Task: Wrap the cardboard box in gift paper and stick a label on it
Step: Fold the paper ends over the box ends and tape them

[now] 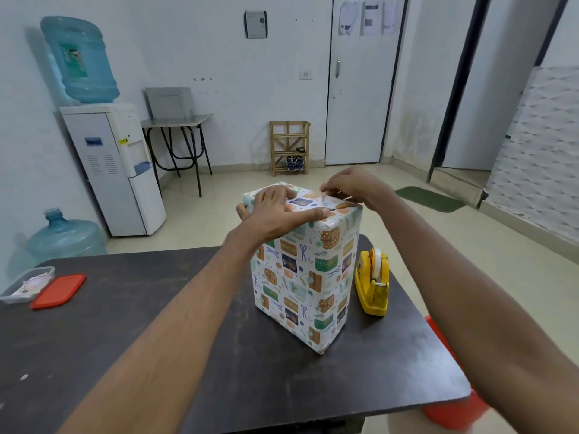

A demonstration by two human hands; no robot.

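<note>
Head view: box (pixel 300 277) upright on the table (pixel 156 308), top end being sealed — left hand (pixel 275 211) spread flat on it, right hand (pixel 351 183) pinching likely tape (pixel 329 193) — next, smooth that down squarely.

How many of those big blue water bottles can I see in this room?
2. One water bottle sits inverted atop the white dispenser by the left wall; the other stands on the floor beside it, beyond the table's far-left corner. More could be out of view.
</note>
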